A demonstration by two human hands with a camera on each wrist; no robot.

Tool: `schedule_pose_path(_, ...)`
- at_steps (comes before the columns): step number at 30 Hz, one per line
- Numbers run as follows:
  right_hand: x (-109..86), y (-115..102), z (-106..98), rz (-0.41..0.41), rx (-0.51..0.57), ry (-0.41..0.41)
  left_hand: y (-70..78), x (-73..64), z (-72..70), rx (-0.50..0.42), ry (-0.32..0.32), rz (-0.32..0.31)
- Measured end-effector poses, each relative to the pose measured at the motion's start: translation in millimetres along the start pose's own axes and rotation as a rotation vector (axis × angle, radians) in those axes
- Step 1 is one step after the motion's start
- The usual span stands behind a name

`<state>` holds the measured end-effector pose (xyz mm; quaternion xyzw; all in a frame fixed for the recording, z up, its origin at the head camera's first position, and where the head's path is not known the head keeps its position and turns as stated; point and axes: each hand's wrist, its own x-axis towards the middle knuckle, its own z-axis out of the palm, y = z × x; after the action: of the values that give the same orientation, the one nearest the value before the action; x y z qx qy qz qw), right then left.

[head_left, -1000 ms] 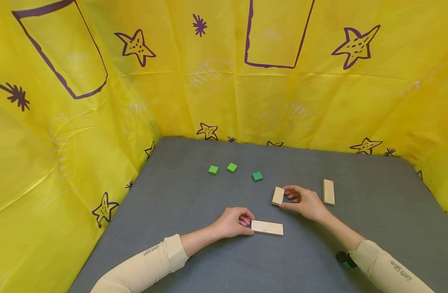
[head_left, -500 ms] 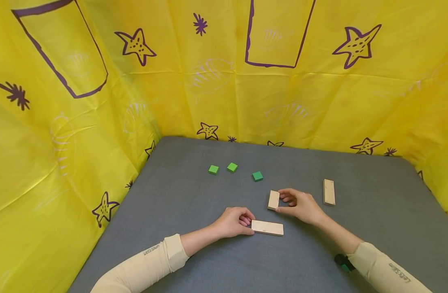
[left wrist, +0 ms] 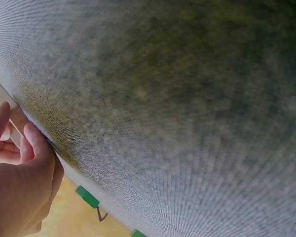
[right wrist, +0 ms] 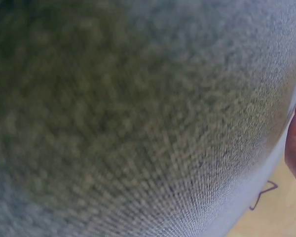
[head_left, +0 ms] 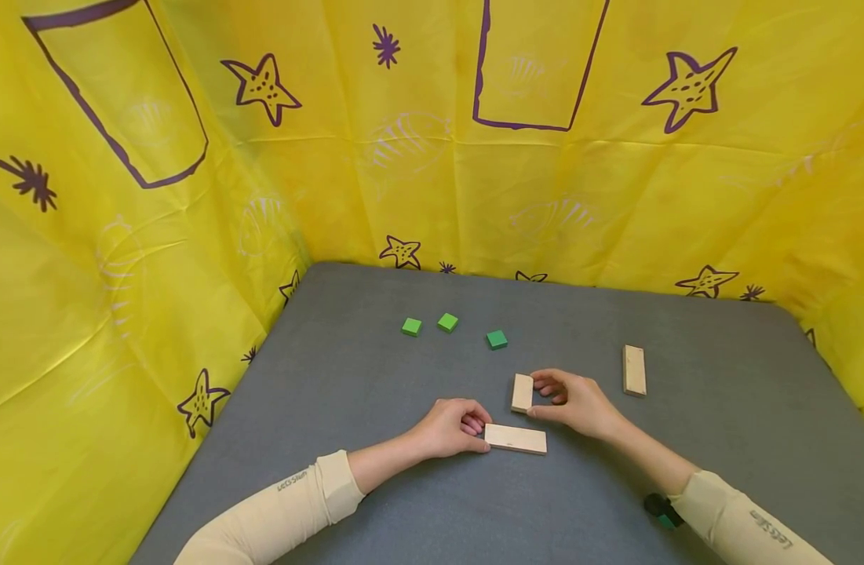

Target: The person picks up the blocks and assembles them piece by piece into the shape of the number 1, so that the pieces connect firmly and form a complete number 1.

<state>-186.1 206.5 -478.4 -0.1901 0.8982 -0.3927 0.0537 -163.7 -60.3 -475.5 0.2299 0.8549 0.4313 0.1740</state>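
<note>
Pinching one wooden block (head_left: 522, 392), our right fingers (head_left: 547, 376) have drawn it nearer the crosswise block (head_left: 515, 439), whose end our left fingers (head_left: 477, 410) pinch; a small gap remains.

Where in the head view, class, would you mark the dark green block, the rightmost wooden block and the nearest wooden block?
Dark green block (head_left: 497, 338): head view, top face.
Rightmost wooden block (head_left: 635, 369): head view, middle of top face.
Nearest wooden block (head_left: 515, 437): head view, middle of top face.

Pale blocks (head_left: 515, 439) are matt wood, the backdrop (head_left: 417, 192) glossy cloth.
</note>
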Motion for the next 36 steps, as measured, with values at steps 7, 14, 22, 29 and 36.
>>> schedule_pose_path(7, -1.0, -2, 3, -0.028, 0.011, -0.006, -0.1, 0.5, 0.9, 0.012, -0.006, -0.017)
schedule_pose_path(14, -3.0, -3, 6, -0.04, 0.007, -0.012, -1.0, 0.3, 1.6, 0.01, -0.009, -0.027)
schedule_pose_path(22, -4.7, -4, 10, -0.037, -0.011, -0.023, -1.3, 0.7, 1.4, 0.008, -0.013, -0.034)
schedule_pose_path(29, -6.4, -3, 11, -0.049, -0.022, -0.02, -0.9, 0.7, 1.2, 0.008, -0.01, -0.023)
schedule_pose_path(36, -7.9, -3, 12, -0.046, -0.026, -0.028, 0.5, 0.1, 0.4, 0.003, -0.011, -0.02)
